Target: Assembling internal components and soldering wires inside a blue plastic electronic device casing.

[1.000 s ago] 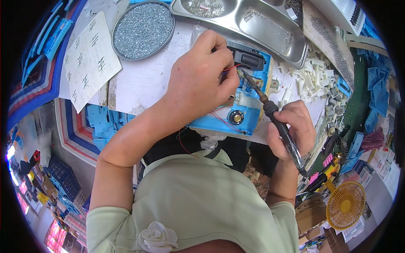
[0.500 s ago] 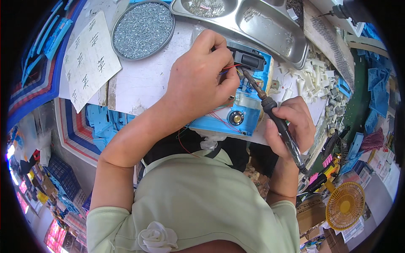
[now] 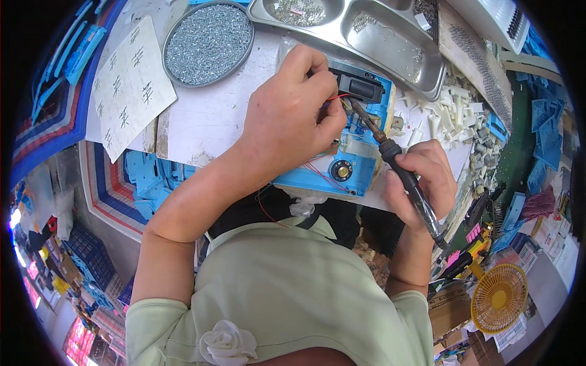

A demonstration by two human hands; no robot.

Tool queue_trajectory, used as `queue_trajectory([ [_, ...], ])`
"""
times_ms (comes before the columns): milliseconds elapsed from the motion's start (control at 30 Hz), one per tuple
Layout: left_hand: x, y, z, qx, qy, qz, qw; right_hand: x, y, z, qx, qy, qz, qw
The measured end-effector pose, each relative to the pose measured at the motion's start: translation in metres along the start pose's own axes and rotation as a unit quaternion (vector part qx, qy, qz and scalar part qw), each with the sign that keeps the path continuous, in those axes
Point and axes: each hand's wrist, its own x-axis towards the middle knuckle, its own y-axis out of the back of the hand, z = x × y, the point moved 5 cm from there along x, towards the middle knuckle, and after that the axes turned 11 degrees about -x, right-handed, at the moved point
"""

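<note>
In the blue case (image 3: 365, 175), right of the frame's upper centre, the left hand (image 3: 293, 110) looks pinched on the red wire (image 3: 343, 95); the right hand (image 3: 427, 183) holds the soldering iron (image 3: 408, 183) pen-fashion. Steady the wire, give the tip brief, light contact, and avoid scorching the black part (image 3: 361, 89) beside it.

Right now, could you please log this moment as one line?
left hand: at red wire | right hand: holds soldering iron | iron tip: over blue case, near wire | metal tray: beyond case
</note>
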Motion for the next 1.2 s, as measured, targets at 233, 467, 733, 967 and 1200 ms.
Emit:
queue_trajectory([
  [233, 0.0, 0.0, 0.001, 0.008, -0.006, -0.003, 1.0, -0.003, 0.002, -0.001, 0.0, -0.006, -0.004, 1.0],
  [467, 0.0, -0.001, 0.001, 0.006, -0.007, 0.001, 1.0, -0.007, 0.009, -0.003, -0.002, -0.022, -0.003, 1.0],
  [733, 0.0, -0.001, 0.001, 0.007, -0.009, 0.017, 1.0, -0.01, 0.014, -0.002, 0.003, -0.014, -0.001, 1.0],
  [967, -0.002, 0.0, 0.001, 0.012, -0.023, 0.016, 1.0, -0.014, 0.02, -0.001, 0.003, -0.028, 0.017, 0.999],
  [1200, -0.008, 0.002, 0.036, -0.01, -0.054, -0.078, 0.995, -0.045, 0.065, 0.009, -0.003, -0.055, 0.113, 0.992],
])
